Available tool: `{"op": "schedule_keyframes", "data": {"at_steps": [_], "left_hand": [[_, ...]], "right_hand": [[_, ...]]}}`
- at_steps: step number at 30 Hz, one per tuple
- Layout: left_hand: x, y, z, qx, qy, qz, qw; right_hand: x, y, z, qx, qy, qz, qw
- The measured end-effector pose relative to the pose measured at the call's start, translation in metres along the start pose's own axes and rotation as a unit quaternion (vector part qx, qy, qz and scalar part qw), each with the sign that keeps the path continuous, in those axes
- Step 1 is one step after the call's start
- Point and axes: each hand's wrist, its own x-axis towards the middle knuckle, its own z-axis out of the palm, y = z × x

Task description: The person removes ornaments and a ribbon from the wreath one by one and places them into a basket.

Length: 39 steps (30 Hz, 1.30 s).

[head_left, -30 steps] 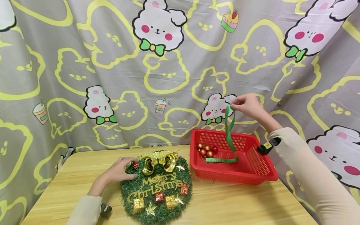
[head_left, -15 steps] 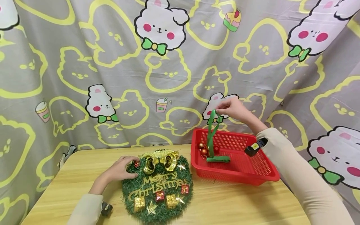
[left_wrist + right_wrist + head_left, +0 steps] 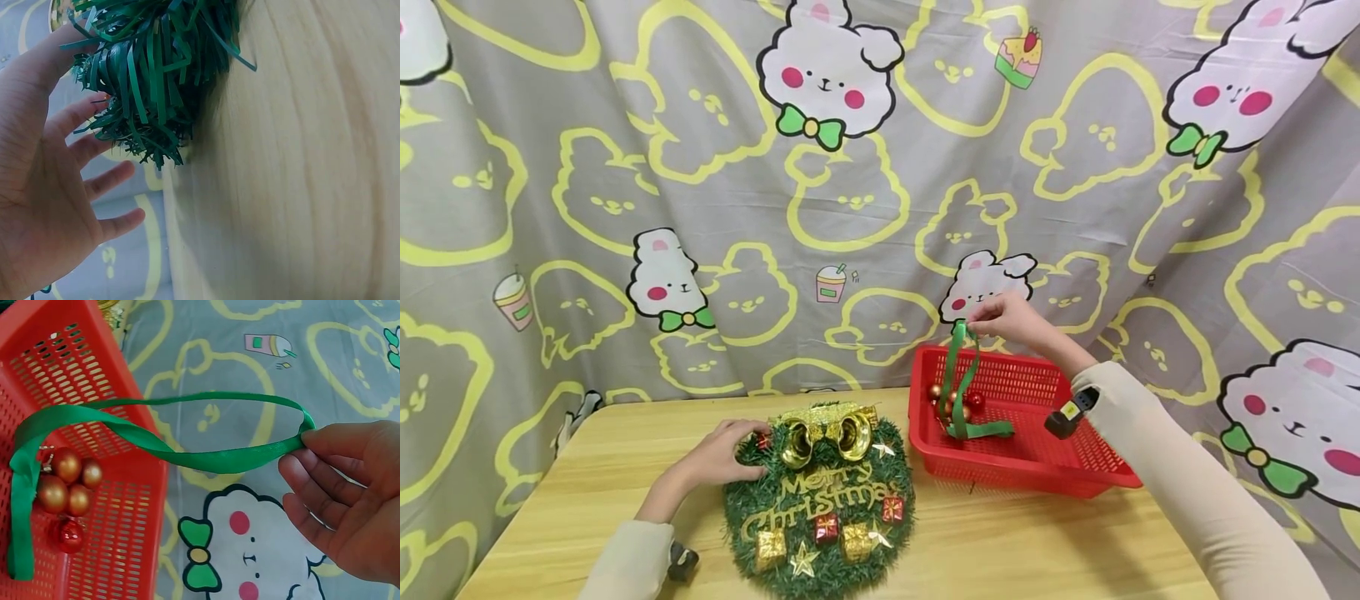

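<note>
In the head view, a green tinsel Christmas wreath (image 3: 820,500) with gold bells, small gift boxes, stars and gold "Merry Christmas" lettering lies on the table. My left hand (image 3: 722,454) holds its upper left edge, thumb and fingers on either side of the tinsel; in the left wrist view some fingertips are hidden by the strands. At the right, my right hand (image 3: 1011,321) pinches a looped green ribbon (image 3: 225,459) between thumb and forefinger. The ribbon hangs into a red plastic basket (image 3: 1030,479), its lower end lying near the basket's left side.
Several copper-coloured balls (image 3: 65,465) and a shiny red ball (image 3: 67,535) sit in the basket's left end. The wooden table (image 3: 1000,550) meets a patterned curtain (image 3: 850,275) behind. The basket stands close to the wreath's right side.
My right hand has moved left, then lower, carrying the ribbon's loop toward the basket's left end above the balls. My left hand and the wreath have stayed in place.
</note>
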Motion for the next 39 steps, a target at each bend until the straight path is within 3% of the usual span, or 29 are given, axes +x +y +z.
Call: {"op": "schedule_keyframes", "data": {"at_steps": [5,13,20,39], "left_hand": [[-0.002,0.000,0.001,-0.001,0.005,0.003,1.0000],[-0.007,-0.001,0.006,0.000,0.018,0.011,0.9998],[-0.012,-0.002,0.007,0.004,0.026,0.011,0.9996],[-0.005,0.001,0.002,-0.005,0.018,0.010,0.9998]], "right_hand": [[0.002,0.001,0.006,0.000,-0.008,-0.014,1.000],[0.007,0.022,0.012,-0.021,-0.015,0.028,0.999],[0.009,0.044,0.015,-0.043,-0.040,0.037,0.998],[0.008,0.083,0.018,-0.042,-0.180,0.078,0.980]]}}
